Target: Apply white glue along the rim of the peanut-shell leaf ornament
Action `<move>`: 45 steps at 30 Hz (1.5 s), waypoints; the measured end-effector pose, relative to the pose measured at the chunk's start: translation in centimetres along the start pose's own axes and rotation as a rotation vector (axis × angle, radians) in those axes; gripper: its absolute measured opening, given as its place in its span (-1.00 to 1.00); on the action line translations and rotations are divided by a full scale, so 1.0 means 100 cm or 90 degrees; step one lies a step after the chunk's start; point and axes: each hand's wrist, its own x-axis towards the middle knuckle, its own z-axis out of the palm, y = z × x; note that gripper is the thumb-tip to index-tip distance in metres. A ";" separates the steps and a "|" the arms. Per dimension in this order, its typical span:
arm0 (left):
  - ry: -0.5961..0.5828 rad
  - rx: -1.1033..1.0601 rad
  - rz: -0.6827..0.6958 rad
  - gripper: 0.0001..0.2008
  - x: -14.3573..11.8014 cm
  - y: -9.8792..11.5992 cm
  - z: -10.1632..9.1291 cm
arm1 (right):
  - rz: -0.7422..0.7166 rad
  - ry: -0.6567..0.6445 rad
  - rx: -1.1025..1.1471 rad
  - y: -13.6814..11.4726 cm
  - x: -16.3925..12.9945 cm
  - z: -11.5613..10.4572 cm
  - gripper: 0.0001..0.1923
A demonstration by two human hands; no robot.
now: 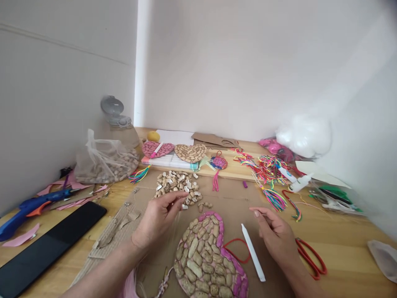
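Left hand point(158, 217) touching peanut shells point(178, 186)

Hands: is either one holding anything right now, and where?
Left hand pinches something small at its fingertips, likely a peanut shell; unclear. Right hand holds nothing.

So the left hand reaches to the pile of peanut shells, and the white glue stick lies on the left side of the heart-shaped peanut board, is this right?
Not quite. In the head view the white glue stick lies on the right side of the heart-shaped peanut board, near the right hand. The rest holds: the left hand reaches to the pile of peanut shells.
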 end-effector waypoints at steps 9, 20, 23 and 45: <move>-0.075 0.175 0.044 -0.75 -0.009 0.012 -0.006 | -0.116 -0.057 -0.349 -0.013 -0.017 -0.002 -0.44; -0.133 0.152 -0.016 -0.59 -0.004 0.018 -0.004 | -0.070 -0.185 -0.545 -0.019 -0.021 0.000 -0.58; -0.189 0.214 -0.085 -0.61 -0.006 0.026 -0.007 | -0.039 -0.187 -0.506 -0.017 -0.018 0.001 -0.60; -0.223 0.014 -0.053 -0.71 -0.013 0.025 -0.029 | 0.253 -0.371 0.349 -0.032 -0.028 0.005 -0.61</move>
